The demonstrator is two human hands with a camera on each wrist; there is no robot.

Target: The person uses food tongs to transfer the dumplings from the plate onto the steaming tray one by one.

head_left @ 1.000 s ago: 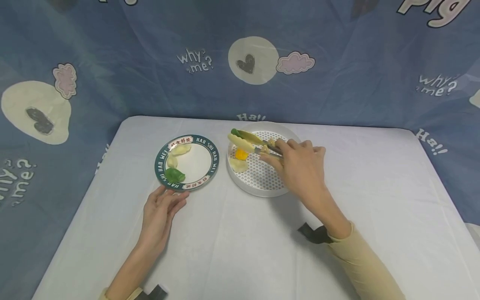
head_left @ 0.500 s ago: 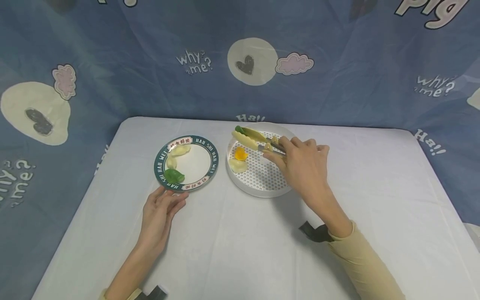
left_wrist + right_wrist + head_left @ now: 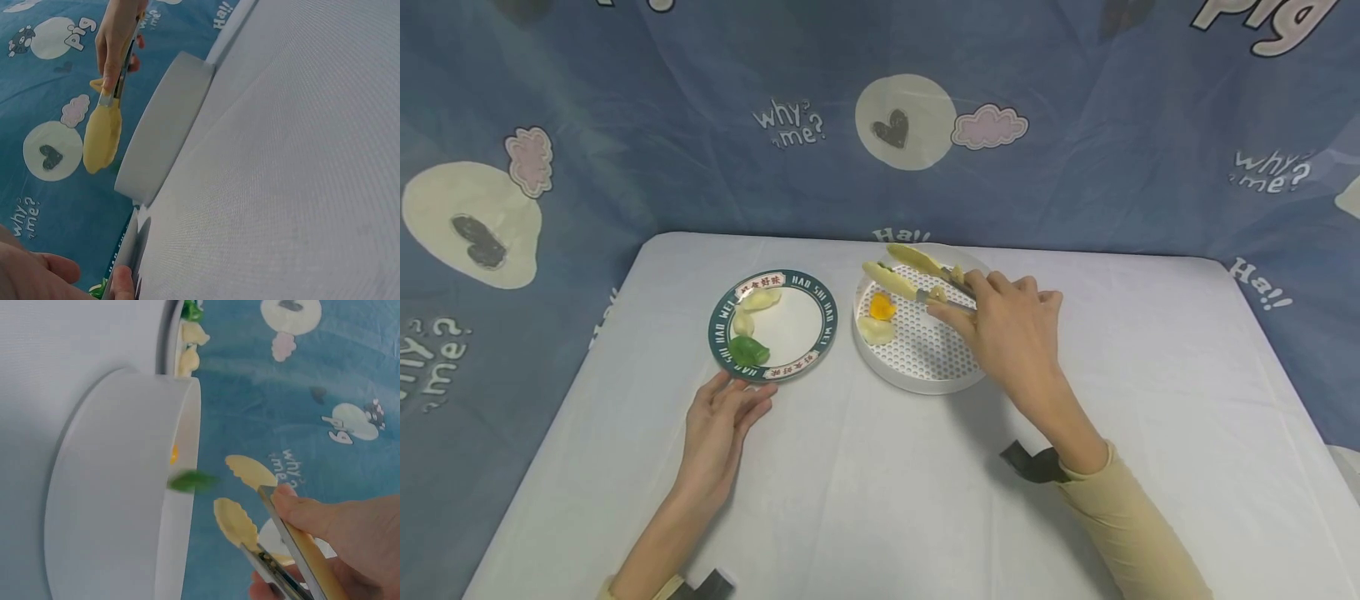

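Note:
In the head view my right hand [image 3: 1011,333] grips tongs [image 3: 294,550] with yellow scalloped tips. The tips stand apart above the round white steamer tray [image 3: 917,385] with a holed floor. A blurred green dumpling [image 3: 192,481] is in the air just beyond the tips, at the tray's rim, touching neither tip. An orange dumpling [image 3: 882,307] and a pale dumpling [image 3: 876,331] lie at the tray's left side. My left hand [image 3: 718,433] holds the near rim of a green-edged plate [image 3: 827,321]. On that plate lie two pale dumplings [image 3: 762,299] and a green dumpling [image 3: 748,351].
A white cloth [image 3: 865,500] covers the table. Behind it hangs a blue patterned curtain [image 3: 700,167]. The plate stands left of the tray, with a narrow gap between them.
The tongs' tips have spread apart, and the green dumpling between them has come loose and dropped. My right hand has shifted slightly right. My left hand and the plate have stayed put.

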